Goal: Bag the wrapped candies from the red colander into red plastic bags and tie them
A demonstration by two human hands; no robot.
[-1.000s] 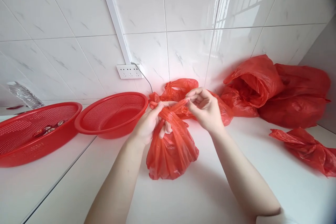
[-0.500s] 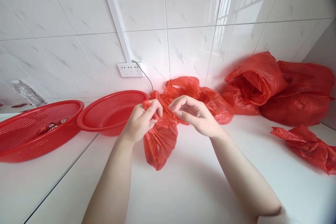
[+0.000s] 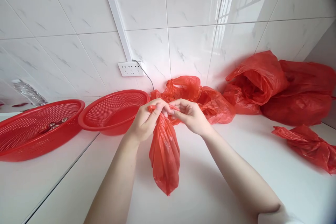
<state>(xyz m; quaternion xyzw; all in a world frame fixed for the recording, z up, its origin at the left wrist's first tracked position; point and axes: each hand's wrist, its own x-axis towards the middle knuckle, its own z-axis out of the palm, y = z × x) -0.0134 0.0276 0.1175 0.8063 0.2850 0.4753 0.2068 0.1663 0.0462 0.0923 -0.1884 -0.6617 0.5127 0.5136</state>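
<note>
A red plastic bag [image 3: 166, 157] hangs in front of me, its neck gathered at the top and its body drooping to a point over the white tabletop. My left hand [image 3: 149, 119] is closed round the gathered neck, with a bit of red plastic showing above the thumb. Against it, my right hand [image 3: 189, 115] pinches the bag's top, thumb and fingers pressed together on the plastic. The fingertips of both hands meet there. What the bag holds, if anything, cannot be seen.
Left stand a red perforated basket [image 3: 115, 126] and a larger one [image 3: 60, 143] with small wrapped items. Crumpled red bags [image 3: 217, 106] line the wall, fuller bags [image 3: 296, 94] sit at right, and another bag [image 3: 307, 147] lies nearer. A clear plastic bottle [image 3: 30, 92] and socket strip [image 3: 131, 69] are behind.
My right hand has moved left and closed on the bag's top beside my left hand. The bag now hangs lower and longer, slightly further right.
</note>
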